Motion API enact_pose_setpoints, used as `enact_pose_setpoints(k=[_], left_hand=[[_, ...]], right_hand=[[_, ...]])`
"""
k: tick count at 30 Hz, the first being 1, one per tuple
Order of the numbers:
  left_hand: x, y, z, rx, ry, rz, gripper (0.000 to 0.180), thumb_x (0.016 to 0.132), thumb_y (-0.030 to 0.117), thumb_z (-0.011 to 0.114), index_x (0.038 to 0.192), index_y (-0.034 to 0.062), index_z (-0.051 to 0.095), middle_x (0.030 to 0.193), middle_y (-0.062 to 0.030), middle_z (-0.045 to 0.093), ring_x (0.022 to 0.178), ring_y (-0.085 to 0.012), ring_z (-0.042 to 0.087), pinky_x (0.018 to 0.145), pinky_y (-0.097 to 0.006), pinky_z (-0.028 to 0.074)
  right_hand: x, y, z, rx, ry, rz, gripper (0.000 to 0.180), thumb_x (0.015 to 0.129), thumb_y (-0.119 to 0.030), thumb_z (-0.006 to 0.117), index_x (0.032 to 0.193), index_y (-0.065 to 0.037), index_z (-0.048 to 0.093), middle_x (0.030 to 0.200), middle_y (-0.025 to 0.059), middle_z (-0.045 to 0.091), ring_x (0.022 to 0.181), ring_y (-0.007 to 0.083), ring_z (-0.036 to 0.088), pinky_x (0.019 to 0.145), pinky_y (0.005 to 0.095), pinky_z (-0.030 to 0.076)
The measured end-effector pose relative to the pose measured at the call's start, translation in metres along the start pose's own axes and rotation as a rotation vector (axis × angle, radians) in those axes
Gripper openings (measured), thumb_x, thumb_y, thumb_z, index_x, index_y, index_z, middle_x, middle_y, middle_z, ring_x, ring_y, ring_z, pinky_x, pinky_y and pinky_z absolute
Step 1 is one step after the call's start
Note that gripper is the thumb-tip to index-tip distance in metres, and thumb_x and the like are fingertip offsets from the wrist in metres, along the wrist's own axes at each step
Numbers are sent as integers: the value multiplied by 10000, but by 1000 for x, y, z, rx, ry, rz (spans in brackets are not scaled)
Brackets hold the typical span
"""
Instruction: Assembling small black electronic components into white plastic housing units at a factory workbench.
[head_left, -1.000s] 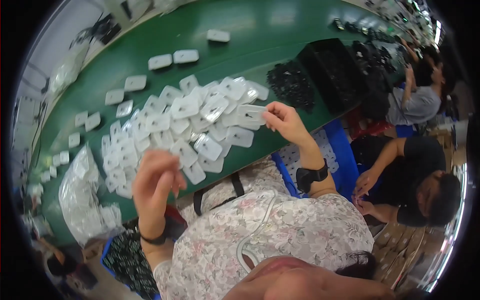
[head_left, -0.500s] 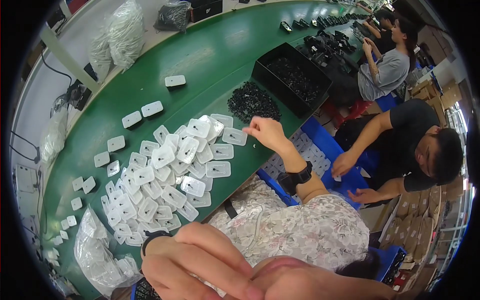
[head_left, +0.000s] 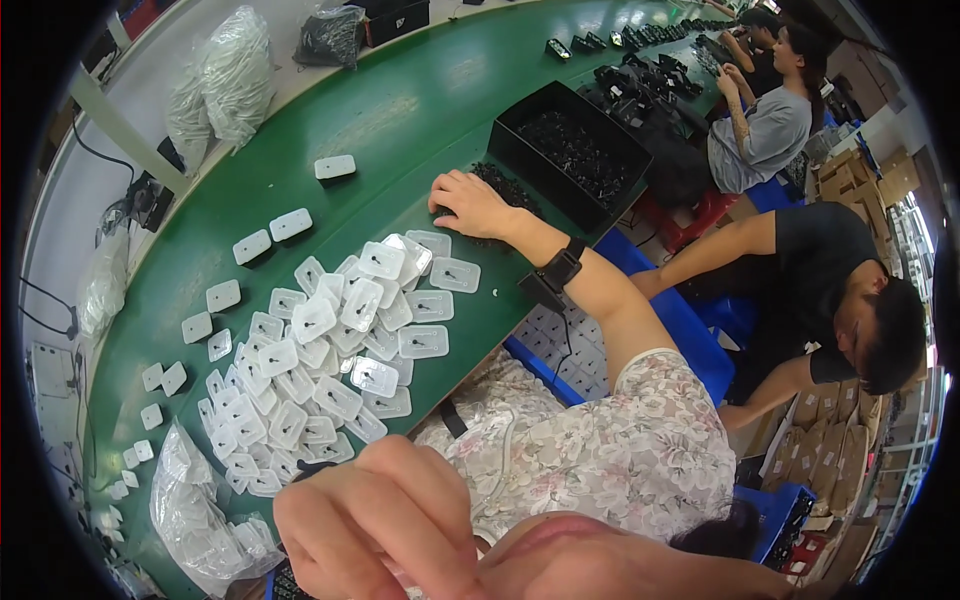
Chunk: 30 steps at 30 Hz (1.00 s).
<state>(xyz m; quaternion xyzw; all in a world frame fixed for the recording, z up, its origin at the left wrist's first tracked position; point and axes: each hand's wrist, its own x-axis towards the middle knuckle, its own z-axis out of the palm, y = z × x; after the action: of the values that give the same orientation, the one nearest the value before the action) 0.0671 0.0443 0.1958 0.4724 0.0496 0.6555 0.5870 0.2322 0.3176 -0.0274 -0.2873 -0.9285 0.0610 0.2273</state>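
Observation:
My right hand (head_left: 472, 203), a black band with a box on its wrist, reaches over the table to a heap of small black parts (head_left: 507, 187). Its fingers bend apart down onto the left side of that heap; whether a part lies between them is hidden. Close to the camera at the lower edge is my left hand (head_left: 385, 510), its fingers curled in; what they hold, if anything, cannot be seen. Between the two hands spreads a big pile of translucent white rounded-rectangular pieces (head_left: 318, 345), many with a small black part in the middle.
A black box (head_left: 570, 150) of small black parts stands beyond the heap. Short white stacks (head_left: 252, 246) line the green table (head_left: 400, 120). Plastic bags (head_left: 205, 500) lie at its near left. A blue bin (head_left: 690, 345) and a bending co-worker (head_left: 830, 260) are at right.
My right hand has moved left and away from me, from beside the white pieces onto the black parts. My left hand has turned and its fingers have curled. The co-worker's arms have shifted.

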Motion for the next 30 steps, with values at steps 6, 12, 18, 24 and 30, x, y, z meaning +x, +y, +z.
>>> enact_pose_setpoints(k=[6, 12, 18, 24, 30], left_hand=[[0, -21, -31, 622, -178, -3, 140, 751, -35, 488, 834, 37, 576, 884, -148, 627, 756, -257, 551, 627, -315, 437], [1, -62, 15, 810, -480, 101, 176, 694, 82, 572, 862, 31, 555, 900, -109, 564, 809, -258, 552, 635, -316, 433], [-1, -59, 4, 970, -655, 309, 293, 742, 156, 544, 1021, 90, 607, 890, -76, 543, 780, -181, 533, 577, -232, 415], [-17, -27, -17, 1241, -639, 279, 296, 755, 116, 564, 1036, 148, 650, 866, -21, 582, 669, -149, 531, 551, -206, 420], [-56, 2, -77, 1490, -245, -195, 318, 687, -75, 554, 956, 69, 639, 921, -92, 619, 725, -207, 592, 579, -270, 459]], right_hand=[[-13, 2, -21, -100, -132, -38, 144, 706, -175, 655, 777, -90, 563, 821, 52, 541, 868, 258, 518, 733, 366, 417], [-20, -9, -44, -79, 137, -27, 155, 740, -156, 639, 868, -81, 593, 970, 54, 592, 957, 256, 531, 815, 357, 416], [-26, -24, -23, -48, 146, -66, 196, 769, -141, 610, 960, -96, 599, 1063, 49, 565, 1032, 250, 507, 896, 371, 387], [-28, -35, -16, -48, 70, -123, 142, 740, -125, 625, 863, -78, 571, 1013, 63, 553, 1006, 258, 505, 922, 387, 370], [-33, -21, -23, -158, 105, -69, 120, 755, -96, 596, 866, -65, 562, 995, 68, 552, 994, 258, 509, 916, 385, 372]])
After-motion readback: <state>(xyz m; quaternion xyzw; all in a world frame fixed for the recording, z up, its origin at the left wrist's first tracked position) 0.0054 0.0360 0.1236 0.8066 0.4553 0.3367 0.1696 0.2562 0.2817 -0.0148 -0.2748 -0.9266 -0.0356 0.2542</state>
